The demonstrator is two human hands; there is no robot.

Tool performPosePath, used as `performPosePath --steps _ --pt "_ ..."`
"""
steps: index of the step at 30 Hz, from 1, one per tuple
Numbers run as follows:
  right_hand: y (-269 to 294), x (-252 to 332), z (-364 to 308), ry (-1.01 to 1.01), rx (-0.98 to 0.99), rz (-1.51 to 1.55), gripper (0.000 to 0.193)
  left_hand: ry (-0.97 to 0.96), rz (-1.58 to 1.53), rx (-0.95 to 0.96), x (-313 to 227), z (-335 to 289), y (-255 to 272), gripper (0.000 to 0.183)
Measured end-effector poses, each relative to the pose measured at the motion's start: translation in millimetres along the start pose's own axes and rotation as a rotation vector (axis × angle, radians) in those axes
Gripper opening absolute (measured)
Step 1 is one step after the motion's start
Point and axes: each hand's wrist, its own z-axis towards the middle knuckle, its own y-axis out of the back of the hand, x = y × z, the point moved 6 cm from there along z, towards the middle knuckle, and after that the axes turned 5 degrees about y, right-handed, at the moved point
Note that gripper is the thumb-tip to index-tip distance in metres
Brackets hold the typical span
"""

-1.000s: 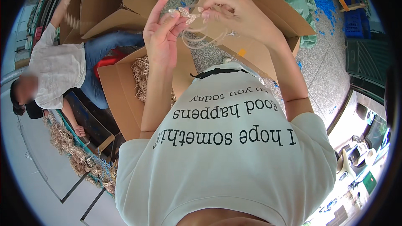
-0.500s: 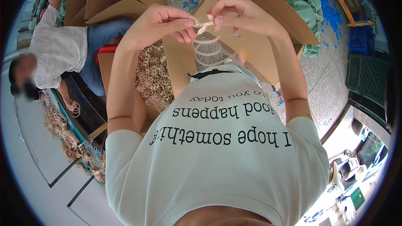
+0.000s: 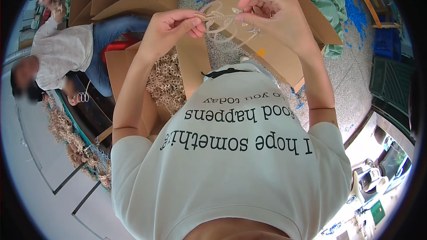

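Up ahead, my left hand (image 3: 165,30) pinches the left end of a thin beige leaf-shaped strip (image 3: 216,16) between thumb and fingers. My right hand (image 3: 279,21) grips the strip's other part, its fingers curled in. Small openwork leaves stand out along the strip. Loops of a pale coiled band (image 3: 225,40) hang below it, between my hands. Beside my right fingers is a small shiny pointed piece (image 3: 253,31), too small to name. Under my left forearm, many tangled beige leaf-shaped pieces (image 3: 167,80) fill a cardboard box (image 3: 116,69).
An open cardboard box (image 3: 282,55) lies beneath my right hand, with green plastic sheeting (image 3: 318,0) behind it. More cardboard boxes (image 3: 120,0) stand far left. At left a co-worker (image 3: 66,51) sits with a pale coil in one hand. Blue scraps (image 3: 351,13) litter the speckled floor (image 3: 349,73).
My right hand has moved right and rotated, showing more of the leaf strip between my hands. The coil's loops have swung up around it. The co-worker's lower hand and coil have shifted.
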Motion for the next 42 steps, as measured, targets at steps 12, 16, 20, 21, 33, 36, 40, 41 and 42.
performPosePath --steps 12,16,20,21,33,36,40,41,42 --pt "15.8 13.1 22.8 -0.009 0.133 0.013 0.021 -0.093 -0.04 0.015 -16.3 -12.5 -9.1 0.018" --pt "9.2 -2.3 29.4 0.04 0.262 -0.06 0.032 -0.127 -0.019 0.118 -18.9 -13.6 -11.8 0.018" --pt "-10.4 -17.6 21.9 0.131 0.395 -0.008 0.016 -0.122 -0.136 0.184 -13.0 -13.1 -12.1 0.019" --pt "-16.0 -26.1 19.3 0.131 0.411 0.132 0.019 -0.099 -0.147 0.197 -10.9 -12.3 -12.8 0.019" --pt "-42.7 -80.7 -2.5 -0.077 0.266 0.455 0.03 0.083 0.116 0.306 -13.9 20.7 -15.7 0.017" --pt "-43.9 -118.9 -35.6 -0.624 0.277 0.653 0.036 0.063 0.187 0.269 -5.8 26.4 5.4 0.017" --pt "-64.5 -130.9 -62.4 -0.453 0.406 0.7 0.03 0.113 0.381 0.234 9.8 31.5 19.0 0.016" --pt "-59.7 -121.1 -62.3 -0.372 0.323 0.693 0.027 0.105 0.416 0.227 15.6 32.9 21.7 0.016" --pt "-58.8 -112.7 -63.0 -0.369 0.323 0.695 0.027 0.106 0.419 0.227 21.2 34.0 24.5 0.016"
